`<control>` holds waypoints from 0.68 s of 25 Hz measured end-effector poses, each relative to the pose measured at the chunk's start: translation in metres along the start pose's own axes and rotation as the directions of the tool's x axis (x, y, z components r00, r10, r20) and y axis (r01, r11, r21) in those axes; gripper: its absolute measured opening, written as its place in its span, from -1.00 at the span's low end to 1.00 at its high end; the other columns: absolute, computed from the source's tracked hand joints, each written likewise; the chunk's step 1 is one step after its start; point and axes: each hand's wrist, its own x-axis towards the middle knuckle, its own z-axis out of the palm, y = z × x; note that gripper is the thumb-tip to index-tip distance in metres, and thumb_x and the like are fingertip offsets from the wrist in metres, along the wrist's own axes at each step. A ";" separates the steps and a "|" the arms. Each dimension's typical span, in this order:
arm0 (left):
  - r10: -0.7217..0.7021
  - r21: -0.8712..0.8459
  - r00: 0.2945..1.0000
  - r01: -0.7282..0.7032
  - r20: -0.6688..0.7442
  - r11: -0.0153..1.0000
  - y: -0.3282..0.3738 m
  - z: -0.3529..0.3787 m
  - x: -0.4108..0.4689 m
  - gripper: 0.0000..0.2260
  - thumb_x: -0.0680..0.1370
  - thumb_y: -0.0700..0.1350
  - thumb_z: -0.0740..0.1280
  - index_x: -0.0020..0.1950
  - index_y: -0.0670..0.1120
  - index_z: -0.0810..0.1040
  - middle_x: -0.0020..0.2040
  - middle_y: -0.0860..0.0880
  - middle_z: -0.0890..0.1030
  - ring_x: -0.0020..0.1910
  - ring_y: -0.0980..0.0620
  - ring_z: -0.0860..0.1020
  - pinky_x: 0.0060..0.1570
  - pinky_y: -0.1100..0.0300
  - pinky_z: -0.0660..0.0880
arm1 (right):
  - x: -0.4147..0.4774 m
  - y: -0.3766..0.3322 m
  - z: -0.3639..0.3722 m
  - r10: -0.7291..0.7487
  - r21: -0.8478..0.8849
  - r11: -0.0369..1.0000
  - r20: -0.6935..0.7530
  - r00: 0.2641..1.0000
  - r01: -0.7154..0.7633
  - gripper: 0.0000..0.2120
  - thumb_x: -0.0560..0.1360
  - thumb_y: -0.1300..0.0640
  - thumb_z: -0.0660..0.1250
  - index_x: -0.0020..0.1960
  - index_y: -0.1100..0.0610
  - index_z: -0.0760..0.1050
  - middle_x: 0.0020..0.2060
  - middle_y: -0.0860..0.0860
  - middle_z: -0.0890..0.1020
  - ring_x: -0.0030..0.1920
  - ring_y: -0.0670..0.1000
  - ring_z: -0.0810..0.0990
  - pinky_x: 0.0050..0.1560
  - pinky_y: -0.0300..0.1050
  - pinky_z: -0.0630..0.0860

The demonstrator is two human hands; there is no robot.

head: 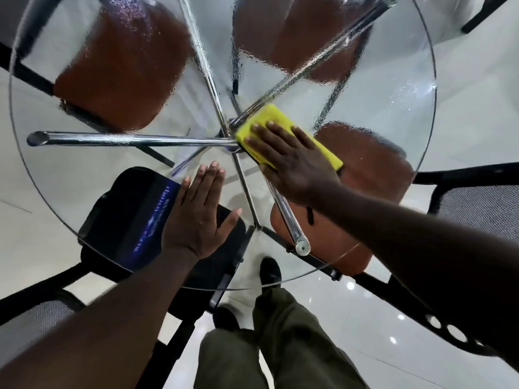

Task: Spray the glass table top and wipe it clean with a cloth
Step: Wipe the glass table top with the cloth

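A round glass table top [84, 169] fills the view, with spray droplets and wet streaks over its far half. A folded yellow cloth [269, 119] lies near the table's centre. My right hand [289, 161] presses flat on the cloth with straight fingers. My left hand [196, 211] rests flat on the glass at the near side, fingers straight, holding nothing. No spray bottle is in view.
Chrome table legs [126, 138] cross under the glass. Brown-seated chairs [123, 68] stand around the table below it, and a black chair [118, 217] sits under my left hand. My legs and shoes stand at the near rim on a glossy white floor.
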 end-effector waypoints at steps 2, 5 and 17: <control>-0.008 -0.003 1.000 0.008 -0.006 1.000 0.001 -0.001 -0.001 -0.26 0.66 0.26 0.14 0.68 -0.17 0.08 0.70 -0.12 0.07 0.69 -0.08 0.00 0.61 -0.19 0.09 | -0.075 0.000 -0.004 0.076 0.010 0.997 0.006 0.997 -0.076 -0.44 0.74 -0.14 0.09 0.72 -0.12 0.17 0.72 -0.08 0.15 0.72 0.03 0.12 0.64 0.23 0.19; -0.012 0.001 1.000 0.012 0.002 1.000 0.003 -0.002 0.000 -0.26 0.66 0.27 0.14 0.68 -0.17 0.09 0.70 -0.12 0.07 0.69 -0.09 0.00 0.61 -0.18 0.07 | -0.131 0.000 -0.002 0.048 -0.025 0.999 0.058 0.997 -0.047 -0.43 0.74 -0.13 0.08 0.73 -0.10 0.14 0.73 -0.05 0.13 0.72 0.06 0.10 0.66 0.24 0.17; -0.003 -0.056 0.998 0.000 -0.058 0.998 0.004 0.000 -0.001 -0.26 0.63 0.27 0.13 0.68 -0.14 0.12 0.70 -0.11 0.10 0.68 -0.10 0.07 0.62 -0.14 0.04 | -0.124 -0.068 0.004 0.358 0.052 0.932 0.011 0.934 -0.358 -0.42 0.74 -0.15 0.06 0.74 -0.12 0.09 0.74 -0.09 0.08 0.73 0.02 0.02 0.68 0.20 0.08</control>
